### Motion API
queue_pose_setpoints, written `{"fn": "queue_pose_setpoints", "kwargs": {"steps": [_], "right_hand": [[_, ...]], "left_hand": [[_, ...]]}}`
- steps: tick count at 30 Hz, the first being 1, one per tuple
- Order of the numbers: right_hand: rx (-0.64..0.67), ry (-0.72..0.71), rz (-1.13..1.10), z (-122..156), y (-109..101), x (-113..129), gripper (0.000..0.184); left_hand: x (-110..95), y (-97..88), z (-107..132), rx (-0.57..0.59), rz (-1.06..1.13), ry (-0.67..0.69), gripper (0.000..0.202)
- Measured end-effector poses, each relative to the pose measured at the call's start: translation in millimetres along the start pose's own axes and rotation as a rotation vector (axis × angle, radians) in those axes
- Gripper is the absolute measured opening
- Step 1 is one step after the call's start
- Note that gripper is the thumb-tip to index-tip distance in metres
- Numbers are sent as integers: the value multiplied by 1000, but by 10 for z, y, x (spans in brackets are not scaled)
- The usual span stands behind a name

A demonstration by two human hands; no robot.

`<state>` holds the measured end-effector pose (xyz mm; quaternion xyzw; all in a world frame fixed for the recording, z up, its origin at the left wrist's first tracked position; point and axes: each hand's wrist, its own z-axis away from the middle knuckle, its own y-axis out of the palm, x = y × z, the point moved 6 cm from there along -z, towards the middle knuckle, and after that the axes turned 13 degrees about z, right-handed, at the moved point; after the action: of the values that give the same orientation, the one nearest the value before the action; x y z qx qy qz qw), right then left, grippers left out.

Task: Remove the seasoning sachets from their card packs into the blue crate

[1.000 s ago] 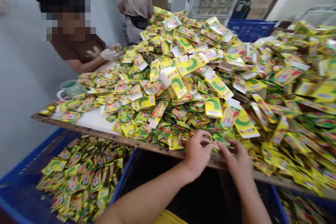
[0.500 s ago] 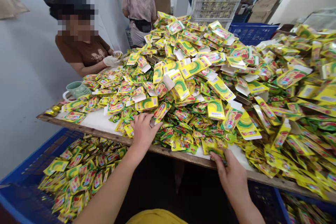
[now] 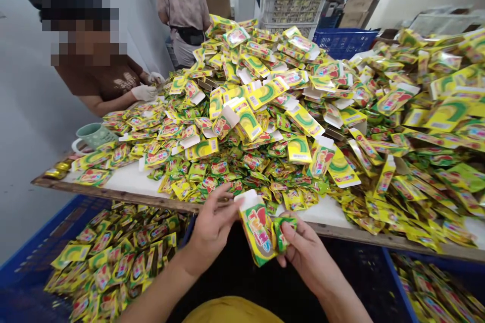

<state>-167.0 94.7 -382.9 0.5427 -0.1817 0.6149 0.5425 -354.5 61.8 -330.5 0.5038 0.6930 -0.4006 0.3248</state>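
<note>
My left hand (image 3: 212, 227) holds a small yellow-green carton (image 3: 257, 229) with its white flap open, just in front of the table edge. My right hand (image 3: 303, 252) pinches a small green sachet (image 3: 282, 229) against the carton's side. Both hands hover below a huge heap of the same sachets and flat cartons (image 3: 288, 106) covering the white table (image 3: 129, 179).
A blue crate (image 3: 109, 257) full of sachets sits lower left; another blue crate (image 3: 432, 287) is lower right. A green mug (image 3: 93, 136) stands at the table's left end. A gloved person (image 3: 102, 81) works at the left; another person (image 3: 182, 10) stands behind. Stacked crates fill the back.
My left hand left the pile with a carton and came back toward me. My right hand lifted a sachet off the table edge and met the carton.
</note>
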Motion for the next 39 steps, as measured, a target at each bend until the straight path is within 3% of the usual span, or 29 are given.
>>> {"fn": "queue_pose_setpoints", "kwargs": {"steps": [2,3,5,7,11,12,14,17,22,27,30,33,37,39], "right_hand": [[-118,-96,-1,101,13,-109,23],[-153,-120,20,151,27,-160,23],[-171,-114,135,233,48,-237,26],[-233,-130,338,299,-9,-205,28],[-538,-383,688,435,-204,184,16],[-527,-456,755,440,-182,263,12],[-366,-579,903,406,-47,325,7],[-143,-640,1081,360,121,240,8],[35,-425,1241,324,170,167,8],[316,-294,1400,371,257,323,16],[237,-268,1314,364,183,439,23],[88,-328,1269,357,148,494,9],[234,-418,1282,415,313,338,15],[189,-415,1177,431,280,274,13]], "left_hand": [[231,103,156,-229,302,-329,37],[317,216,241,-253,436,-486,40],[380,446,367,-171,574,-697,46],[371,567,427,-69,569,-781,44],[323,711,508,169,651,-872,36],[306,747,542,223,695,-893,36],[269,795,614,277,761,-912,35],[224,814,724,278,776,-915,33],[185,834,857,294,742,-952,28],[190,868,860,297,766,-957,31],[172,859,847,290,823,-979,37],[157,833,841,302,815,-989,38],[145,806,824,303,801,-956,41],[129,790,814,277,826,-951,45]]}}
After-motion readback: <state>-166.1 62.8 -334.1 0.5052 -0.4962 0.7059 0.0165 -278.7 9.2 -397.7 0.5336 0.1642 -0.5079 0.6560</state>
